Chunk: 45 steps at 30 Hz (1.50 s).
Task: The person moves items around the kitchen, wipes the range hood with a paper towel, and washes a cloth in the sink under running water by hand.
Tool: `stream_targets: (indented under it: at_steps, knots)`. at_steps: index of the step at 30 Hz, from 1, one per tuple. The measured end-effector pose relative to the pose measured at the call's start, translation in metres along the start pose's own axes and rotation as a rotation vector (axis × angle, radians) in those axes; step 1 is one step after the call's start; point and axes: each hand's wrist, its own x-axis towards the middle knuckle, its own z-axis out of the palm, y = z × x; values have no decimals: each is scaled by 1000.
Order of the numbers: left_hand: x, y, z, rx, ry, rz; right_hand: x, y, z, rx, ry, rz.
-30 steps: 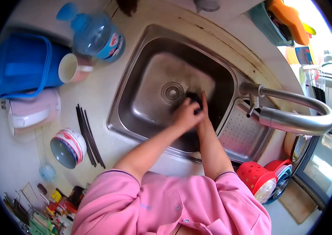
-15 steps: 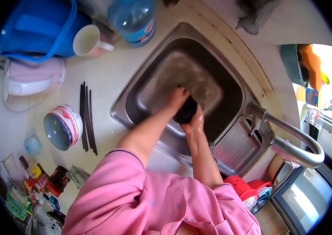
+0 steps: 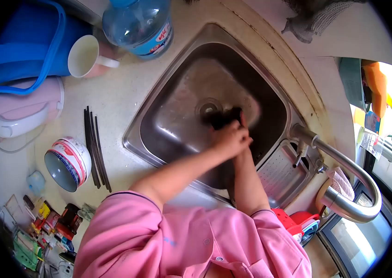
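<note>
Both of my hands are over the stainless steel sink (image 3: 170,118). My left hand (image 3: 231,140) is closed, its fingers curled together in front of the right one; what they grip, if anything, is hidden. My right hand (image 3: 244,121) is mostly covered by the left, with a finger showing along the edge of a dark rounded object (image 3: 224,120). That object is blurred and partly hidden, so its kind is unclear. It hangs over the sink floor near the round drain (image 3: 209,107).
A curved metal faucet (image 3: 360,176) arches at the right, beside a perforated drainboard (image 3: 277,173). Left of the sink lie several dark chopsticks (image 3: 95,153), stacked bowls (image 3: 68,164), a pink kettle (image 3: 24,109), a mug (image 3: 84,56) and a large water bottle (image 3: 140,28).
My hands and the dark object have shifted right, and the left hand now crosses in front of the right. Cloudy water on the sink floor has thinned, exposing the drain. The view has moved slightly.
</note>
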Motion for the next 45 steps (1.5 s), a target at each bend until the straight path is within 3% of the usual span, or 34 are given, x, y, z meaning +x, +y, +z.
stream_targets:
  at_steps: [2,3,6,9,11,13,15,18,19,21,23,26,27,28,32,33,34,35,36,39,40,43,44,45]
  knots:
    - [-17,23,-3,51,85,182,-17,-1,1,-168,11,-114]
    - [-16,19,1,52,139,139,-18,0,2,-168,31,-120]
    - [2,-1,5,-16,268,96,5,0,6,158,104,78]
    - [26,-25,-3,100,239,-15,-13,-7,49,243,241,153]
    - [62,-76,-6,94,127,-250,-39,3,78,284,367,110]
    - [58,-84,-27,314,90,-177,-39,23,56,347,338,87]
    - [67,-108,-33,514,276,-111,-55,25,55,209,334,-67]
    - [59,-111,-23,703,407,-194,-66,14,47,213,629,97]
    - [52,-110,-21,754,424,-251,-58,15,34,186,529,130]
    - [46,-119,22,362,87,-262,-28,23,6,135,325,204]
    - [27,-93,46,-173,30,-150,-26,5,35,11,227,102]
    - [-16,10,1,-111,-70,-97,-13,20,-20,-246,69,-192]
    - [-24,15,5,-43,4,6,-17,17,-18,-375,50,-237]
    - [-22,15,6,-16,28,-30,-22,14,-15,-499,37,-286]
    - [14,-17,7,46,226,-71,-13,22,9,299,212,47]
    - [28,-28,-1,80,212,-94,-12,22,23,366,208,66]
    - [46,-44,-10,12,90,-259,-11,22,38,433,205,85]
    - [58,-83,0,2,39,-213,-18,20,52,366,169,43]
    - [58,-76,-7,91,39,-236,-21,17,53,332,295,43]
    - [73,-87,-20,456,111,-339,-43,5,44,295,346,-29]
    - [80,-94,-35,451,159,-390,-45,6,15,320,388,74]
    - [71,-127,-38,753,270,-227,-42,12,16,117,709,126]
    - [71,-123,-27,596,96,-281,-38,7,32,28,622,99]
    - [72,-139,10,557,101,-147,-22,5,19,132,528,119]
